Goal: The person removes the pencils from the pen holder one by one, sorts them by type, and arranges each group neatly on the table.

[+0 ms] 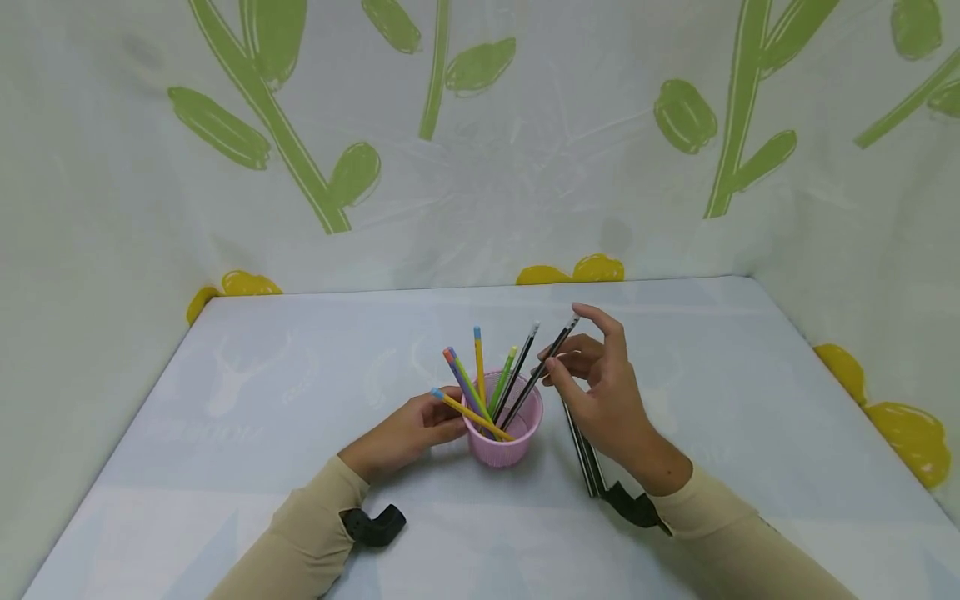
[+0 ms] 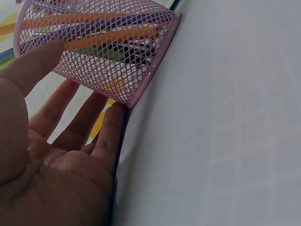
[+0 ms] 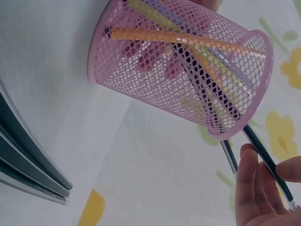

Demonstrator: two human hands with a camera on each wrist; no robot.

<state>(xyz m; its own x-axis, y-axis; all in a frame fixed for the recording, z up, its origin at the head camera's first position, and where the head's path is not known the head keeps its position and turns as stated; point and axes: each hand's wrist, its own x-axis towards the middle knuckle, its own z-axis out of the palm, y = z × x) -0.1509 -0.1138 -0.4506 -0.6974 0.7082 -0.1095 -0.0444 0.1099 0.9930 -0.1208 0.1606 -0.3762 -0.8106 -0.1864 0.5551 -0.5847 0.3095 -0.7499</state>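
Note:
A pink mesh pencil cup stands upright on the table, holding several pencils in yellow, purple, green and black. My left hand rests at the cup's left side, its thumb and fingers spread along the mesh. With thumb and fingers my right hand pinches a black pencil near its upper end. That pencil leans over the rim, its lower part inside the cup, as the right wrist view also shows. Another black pencil leans beside it in the cup.
Several black pencils lie side by side on the white table, under my right wrist. Black wrist straps circle both sleeves. A white curtain with green leaf prints hangs behind the table.

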